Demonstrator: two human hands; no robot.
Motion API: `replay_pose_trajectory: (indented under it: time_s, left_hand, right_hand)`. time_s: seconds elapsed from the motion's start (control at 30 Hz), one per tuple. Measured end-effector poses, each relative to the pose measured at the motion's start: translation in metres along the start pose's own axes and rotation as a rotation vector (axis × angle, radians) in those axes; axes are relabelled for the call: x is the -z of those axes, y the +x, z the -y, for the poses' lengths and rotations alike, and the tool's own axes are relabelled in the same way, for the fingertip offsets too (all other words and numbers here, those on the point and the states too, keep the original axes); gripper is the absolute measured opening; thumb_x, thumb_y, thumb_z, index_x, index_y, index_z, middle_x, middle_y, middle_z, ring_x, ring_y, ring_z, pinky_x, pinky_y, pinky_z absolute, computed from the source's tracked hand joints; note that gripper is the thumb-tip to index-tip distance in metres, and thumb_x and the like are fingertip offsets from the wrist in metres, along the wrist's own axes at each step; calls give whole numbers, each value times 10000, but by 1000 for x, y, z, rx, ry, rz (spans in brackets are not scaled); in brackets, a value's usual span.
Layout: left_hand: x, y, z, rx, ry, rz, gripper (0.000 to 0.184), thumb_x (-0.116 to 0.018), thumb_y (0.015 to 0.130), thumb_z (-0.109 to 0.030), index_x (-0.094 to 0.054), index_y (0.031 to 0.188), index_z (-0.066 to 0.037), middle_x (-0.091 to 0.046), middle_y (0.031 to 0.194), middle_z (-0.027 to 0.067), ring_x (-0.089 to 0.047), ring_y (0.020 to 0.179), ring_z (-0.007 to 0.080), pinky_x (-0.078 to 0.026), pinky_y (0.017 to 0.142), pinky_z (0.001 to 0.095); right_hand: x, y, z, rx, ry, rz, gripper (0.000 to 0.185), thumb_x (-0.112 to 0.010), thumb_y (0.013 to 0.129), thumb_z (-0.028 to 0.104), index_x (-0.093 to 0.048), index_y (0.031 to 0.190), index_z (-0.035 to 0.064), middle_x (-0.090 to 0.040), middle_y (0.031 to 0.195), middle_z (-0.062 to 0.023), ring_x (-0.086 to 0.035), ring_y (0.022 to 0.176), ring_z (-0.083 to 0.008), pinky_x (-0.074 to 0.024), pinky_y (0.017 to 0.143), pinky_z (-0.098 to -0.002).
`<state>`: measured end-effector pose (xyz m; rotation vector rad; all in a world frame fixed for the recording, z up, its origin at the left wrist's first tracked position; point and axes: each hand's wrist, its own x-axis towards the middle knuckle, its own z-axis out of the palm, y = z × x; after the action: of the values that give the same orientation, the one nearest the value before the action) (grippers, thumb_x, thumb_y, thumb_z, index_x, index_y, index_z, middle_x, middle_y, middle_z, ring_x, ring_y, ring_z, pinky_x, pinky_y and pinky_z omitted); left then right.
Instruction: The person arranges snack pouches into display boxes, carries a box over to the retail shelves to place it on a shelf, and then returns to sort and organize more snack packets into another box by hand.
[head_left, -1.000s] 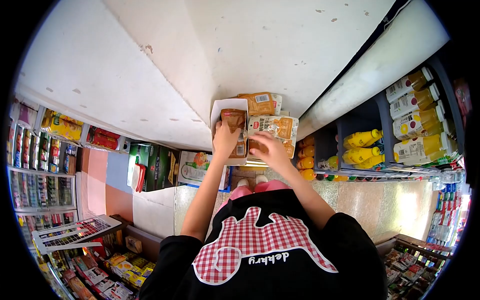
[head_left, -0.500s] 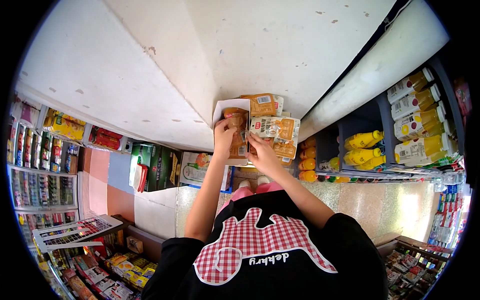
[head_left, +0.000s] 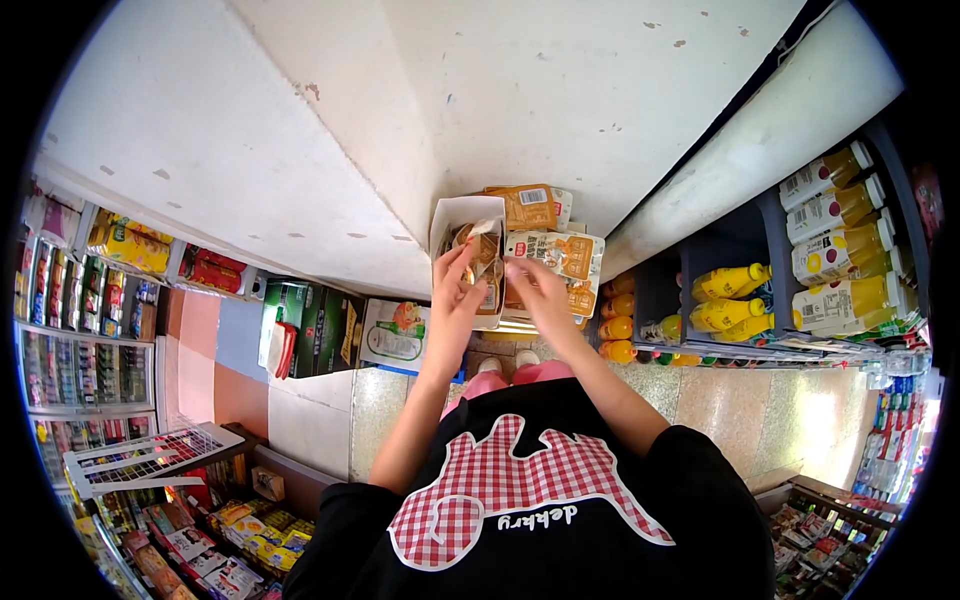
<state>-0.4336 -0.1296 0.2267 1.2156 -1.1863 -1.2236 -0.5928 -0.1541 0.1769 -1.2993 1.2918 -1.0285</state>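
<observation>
A narrow white cardboard box (head_left: 466, 208) stands against the white wall, holding brown and orange snack packets (head_left: 490, 245). A small whitish piece shows near its far end. My left hand (head_left: 455, 305) reaches over the box's left side, its fingers stretched out and apart above the packets. At the right side wall of the box is my right hand (head_left: 545, 305), fingers extended and fingertips at the box edge; I see nothing held in it. Close beyond that hand lie orange-and-white snack packets (head_left: 572, 255), with another orange packet (head_left: 527, 208) behind the box.
Shelves with yellow bottles (head_left: 730, 283) and larger juice bottles (head_left: 845, 250) stand to the right. On the left are a green carton (head_left: 312, 330), a white carton (head_left: 395, 333) and racks of packaged goods. A wire rack (head_left: 150, 458) sits at lower left.
My left hand has drawn back slightly and its fingers have opened from a pinch over the packets. My right hand's fingers have spread beside the box. A whitish piece now shows inside the box.
</observation>
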Motion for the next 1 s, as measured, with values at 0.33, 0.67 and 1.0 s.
replay_pose_trajectory:
  time_s: [0.33,0.67,1.0]
  left_hand:
    - [0,-33,-36,-538,658,192,490,-585,807,45,-553,1296,27,-513,1374,164,-567,1122,330,-457,970,395]
    - [24,-19,-14,-109,231,-331,319,-645,876,-87,-649,1189,-27,-646,1153,87,-595,960,183,-462,845,294]
    - [44,6,-14,152,-205,-64,151,-678,899,-66,-669,990,54,-684,886,41,-599,819,67,-466,779,212]
  right_hand:
    - [35,21,66,-322,505,6,214,-724,858,205,-713,967,21,-699,853,-28,-631,665,-64,-481,559,-211]
    - [60,8,85,-206,458,103,222,-728,847,79,-693,1031,-41,-715,871,-78,-681,755,-126,-546,675,-269]
    - [68,3,70,-176,397,256,239,-749,819,78,-697,1036,-9,-726,905,-71,-676,800,-103,-539,717,-268]
